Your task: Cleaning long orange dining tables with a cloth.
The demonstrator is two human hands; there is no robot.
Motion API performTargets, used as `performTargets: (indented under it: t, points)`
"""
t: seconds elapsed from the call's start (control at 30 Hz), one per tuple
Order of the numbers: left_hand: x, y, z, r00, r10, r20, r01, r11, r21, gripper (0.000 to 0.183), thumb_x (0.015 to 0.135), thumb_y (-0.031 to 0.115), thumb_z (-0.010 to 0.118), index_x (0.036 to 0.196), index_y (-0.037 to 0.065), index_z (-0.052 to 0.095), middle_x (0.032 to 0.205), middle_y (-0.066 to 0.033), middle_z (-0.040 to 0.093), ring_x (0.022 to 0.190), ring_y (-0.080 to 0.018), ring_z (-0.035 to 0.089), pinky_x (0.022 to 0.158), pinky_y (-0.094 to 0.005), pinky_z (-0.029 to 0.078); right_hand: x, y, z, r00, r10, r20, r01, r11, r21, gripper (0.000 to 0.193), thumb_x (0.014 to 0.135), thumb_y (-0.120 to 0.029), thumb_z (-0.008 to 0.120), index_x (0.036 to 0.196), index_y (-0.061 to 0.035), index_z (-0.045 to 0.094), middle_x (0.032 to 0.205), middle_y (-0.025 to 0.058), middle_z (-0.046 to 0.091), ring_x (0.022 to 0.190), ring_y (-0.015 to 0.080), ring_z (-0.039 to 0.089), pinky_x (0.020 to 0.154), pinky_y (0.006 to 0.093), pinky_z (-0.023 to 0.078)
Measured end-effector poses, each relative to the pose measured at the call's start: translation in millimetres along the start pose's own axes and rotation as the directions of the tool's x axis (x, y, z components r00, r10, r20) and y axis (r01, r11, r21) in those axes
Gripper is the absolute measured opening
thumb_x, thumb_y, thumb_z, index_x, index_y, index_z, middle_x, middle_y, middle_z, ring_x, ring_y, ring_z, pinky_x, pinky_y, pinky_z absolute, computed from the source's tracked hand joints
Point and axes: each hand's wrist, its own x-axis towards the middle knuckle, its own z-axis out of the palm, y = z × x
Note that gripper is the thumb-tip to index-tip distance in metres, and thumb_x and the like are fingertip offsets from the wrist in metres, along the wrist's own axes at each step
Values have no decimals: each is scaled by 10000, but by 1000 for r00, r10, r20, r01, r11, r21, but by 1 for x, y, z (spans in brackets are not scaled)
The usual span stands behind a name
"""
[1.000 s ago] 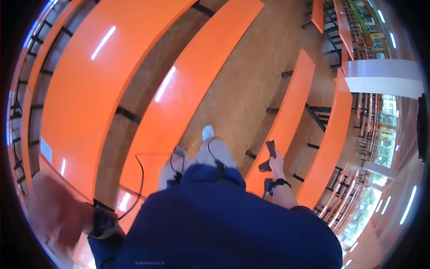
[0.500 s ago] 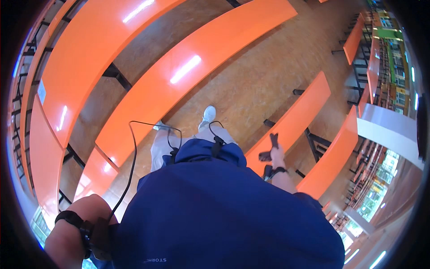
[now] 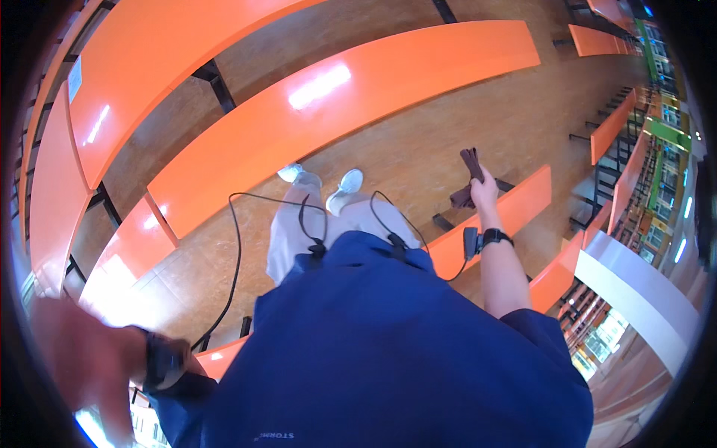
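My right hand [image 3: 485, 191] is closed around a dark brown folded cloth [image 3: 470, 164], whose ends stick out on both sides of the fist. It is held out over the floor, beside an orange bench [image 3: 523, 200]. A black strap with a small dark device [image 3: 472, 243] sits on that wrist. At the lower left, my left hand [image 3: 82, 358] is raised close to the camera and smeared by motion, so its fingers cannot be made out. Another dark device [image 3: 163, 360] is strapped at the left wrist.
A long orange bench [image 3: 388, 63] crosses in front of my feet, with a wide orange table [image 3: 142, 82] beyond it. Black metal legs [image 3: 216, 82] stand beneath. A black cable [image 3: 237, 254] loops at my left side. A white pillar [image 3: 635, 291] rises at right, near more benches.
My right hand has swung forward and outward with the cloth, its arm straighter. My left hand has come up into view at the lower left. My body has turned and moved slightly along the bench.
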Motion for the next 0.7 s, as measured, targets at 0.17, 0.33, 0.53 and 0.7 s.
performTargets:
  t: [0.17,0.33,0.53,0.7]
  points:
    - [-82,-216,-60,738,-673,50,307,400,864,341,805,38,671,1133,18,581,965,-84,632,825,-166,601,719,-283,481,51,-80,10,986,-156,-57,147,978,-149,482,806,-102,551,1287,-130,559,1098,173,653,1009,294,635,888,365,474]
    - [-283,-277,-159,262,-923,-282,726,-4,687,360,856,220,656,1145,20,579,940,-98,645,812,-186,615,685,-325,499,145,-167,97,941,-340,-4,331,918,-218,510,813,-141,576,1319,-125,509,1139,216,629,1068,386,596,916,427,467]
    - [-430,-276,-119,-176,-786,-592,965,-258,56,287,912,177,560,1143,7,577,832,-64,648,765,-136,610,675,-282,491,252,-242,277,934,-289,208,352,841,-410,542,826,-120,529,1363,-136,460,1064,234,645,1001,352,631,802,470,505]
    - [-418,-256,-46,-158,-811,-563,937,-303,174,303,909,173,569,1154,-6,567,904,-84,652,784,-156,623,682,-280,499,73,-239,413,601,-586,543,770,608,-195,184,926,-207,450,989,-98,585,870,175,582,787,349,616,588,497,474]
